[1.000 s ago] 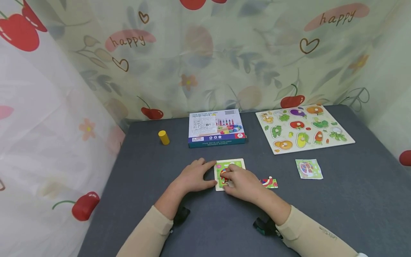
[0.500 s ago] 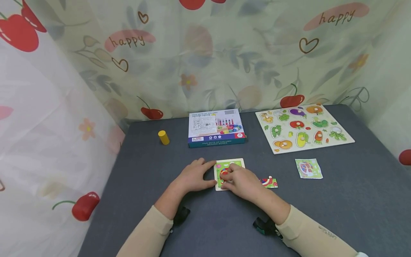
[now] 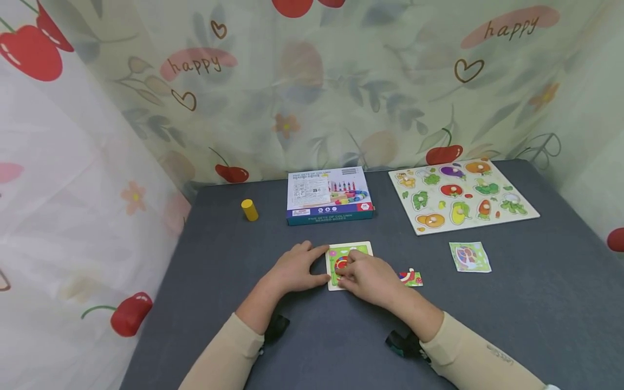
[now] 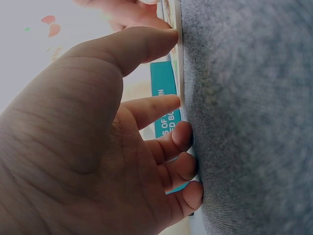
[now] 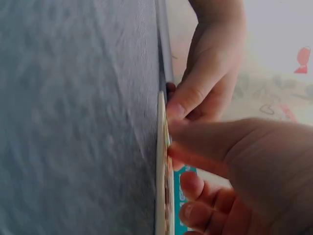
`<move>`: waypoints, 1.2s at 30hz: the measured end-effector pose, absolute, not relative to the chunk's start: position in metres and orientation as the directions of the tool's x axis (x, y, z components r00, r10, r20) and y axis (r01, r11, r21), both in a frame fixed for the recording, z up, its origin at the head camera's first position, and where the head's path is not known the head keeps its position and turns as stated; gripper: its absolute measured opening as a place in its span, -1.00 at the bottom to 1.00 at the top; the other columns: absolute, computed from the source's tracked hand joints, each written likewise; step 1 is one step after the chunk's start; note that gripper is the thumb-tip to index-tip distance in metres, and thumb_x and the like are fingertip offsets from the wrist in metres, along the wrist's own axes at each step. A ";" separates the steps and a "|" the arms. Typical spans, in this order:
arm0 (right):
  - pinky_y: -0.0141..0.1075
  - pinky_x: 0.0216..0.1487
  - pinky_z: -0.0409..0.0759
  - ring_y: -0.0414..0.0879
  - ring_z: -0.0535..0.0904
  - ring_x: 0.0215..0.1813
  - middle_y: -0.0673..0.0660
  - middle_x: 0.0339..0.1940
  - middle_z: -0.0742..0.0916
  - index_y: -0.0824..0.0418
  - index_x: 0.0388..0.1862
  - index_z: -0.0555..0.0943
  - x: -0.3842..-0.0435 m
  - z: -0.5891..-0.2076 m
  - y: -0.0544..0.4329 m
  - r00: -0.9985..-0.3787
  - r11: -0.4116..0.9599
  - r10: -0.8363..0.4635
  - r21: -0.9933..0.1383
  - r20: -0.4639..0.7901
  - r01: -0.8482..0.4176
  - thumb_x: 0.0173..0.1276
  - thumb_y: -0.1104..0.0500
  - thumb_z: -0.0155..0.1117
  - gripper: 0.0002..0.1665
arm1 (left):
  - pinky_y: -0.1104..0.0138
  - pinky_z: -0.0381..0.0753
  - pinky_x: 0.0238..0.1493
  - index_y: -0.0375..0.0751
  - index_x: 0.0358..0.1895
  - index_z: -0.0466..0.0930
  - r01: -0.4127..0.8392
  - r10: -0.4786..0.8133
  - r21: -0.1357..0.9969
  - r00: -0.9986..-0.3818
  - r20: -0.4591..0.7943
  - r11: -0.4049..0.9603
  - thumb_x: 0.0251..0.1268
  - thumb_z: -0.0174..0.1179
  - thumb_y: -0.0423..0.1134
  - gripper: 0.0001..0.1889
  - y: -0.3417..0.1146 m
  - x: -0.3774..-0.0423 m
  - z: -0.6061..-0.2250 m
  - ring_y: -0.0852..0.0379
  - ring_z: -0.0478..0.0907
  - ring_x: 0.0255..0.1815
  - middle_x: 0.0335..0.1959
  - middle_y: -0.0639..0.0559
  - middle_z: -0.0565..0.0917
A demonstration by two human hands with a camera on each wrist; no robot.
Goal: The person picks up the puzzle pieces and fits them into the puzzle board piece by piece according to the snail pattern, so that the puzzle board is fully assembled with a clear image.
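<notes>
A small cream-rimmed puzzle board (image 3: pixel 328 264) lies on the dark table, with a green and red picture inside. My left hand (image 3: pixel 295 268) rests at its left side, thumb and index fingertips against the edge, fingers spread in the left wrist view. From the right, my right hand (image 3: pixel 374 279) reaches over the board and covers much of it. Its thumb and index finger (image 5: pixel 176 157) pinch close together at a red and green puzzle piece (image 3: pixel 340 262) in the board, mostly hidden. Beside the right wrist lies a loose puzzle piece (image 3: pixel 412 279) in green, red and white.
Behind the board is a flat toy box (image 3: pixel 330 210) with a teal side. A yellow cylinder (image 3: pixel 249 210) stands to its left. At the back right lies a large vegetable puzzle board (image 3: pixel 497 205), with a square picture card (image 3: pixel 470 257) in front of it.
My right thumb and index finger have shifted slightly on the board, and the red part of the picture shows more. The left hand stays in place.
</notes>
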State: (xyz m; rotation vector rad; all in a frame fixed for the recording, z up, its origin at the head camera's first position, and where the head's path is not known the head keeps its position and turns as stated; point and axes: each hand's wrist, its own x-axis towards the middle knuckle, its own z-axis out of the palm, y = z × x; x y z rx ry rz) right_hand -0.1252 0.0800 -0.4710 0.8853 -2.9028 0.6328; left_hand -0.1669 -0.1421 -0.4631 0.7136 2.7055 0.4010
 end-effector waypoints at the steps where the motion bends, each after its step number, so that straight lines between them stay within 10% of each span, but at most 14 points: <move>1: -0.34 -0.41 0.42 -0.25 0.38 -0.42 -0.08 -0.37 0.51 0.06 -0.11 0.86 -0.125 -0.470 0.080 -0.836 0.752 -0.528 -0.374 0.151 -0.543 0.28 -0.03 0.55 -0.72 | 0.16 0.40 -0.15 0.12 0.59 0.29 0.427 0.515 0.343 -0.827 -0.228 0.837 0.32 0.26 0.27 -0.19 -0.142 -0.167 -0.463 0.07 0.36 -0.10 -0.06 0.02 0.42; 36: -0.25 -0.42 0.38 -0.21 0.38 -0.47 -0.10 -0.49 0.50 0.11 0.09 0.76 -0.118 -0.385 0.120 -0.894 0.769 -0.439 -0.475 0.093 -0.428 0.33 0.00 0.51 -0.60 | 0.15 0.43 -0.09 0.15 0.59 0.28 0.407 0.500 0.347 -0.831 -0.242 0.845 0.30 0.28 0.28 -0.17 -0.141 -0.165 -0.460 0.05 0.36 -0.04 0.03 -0.01 0.45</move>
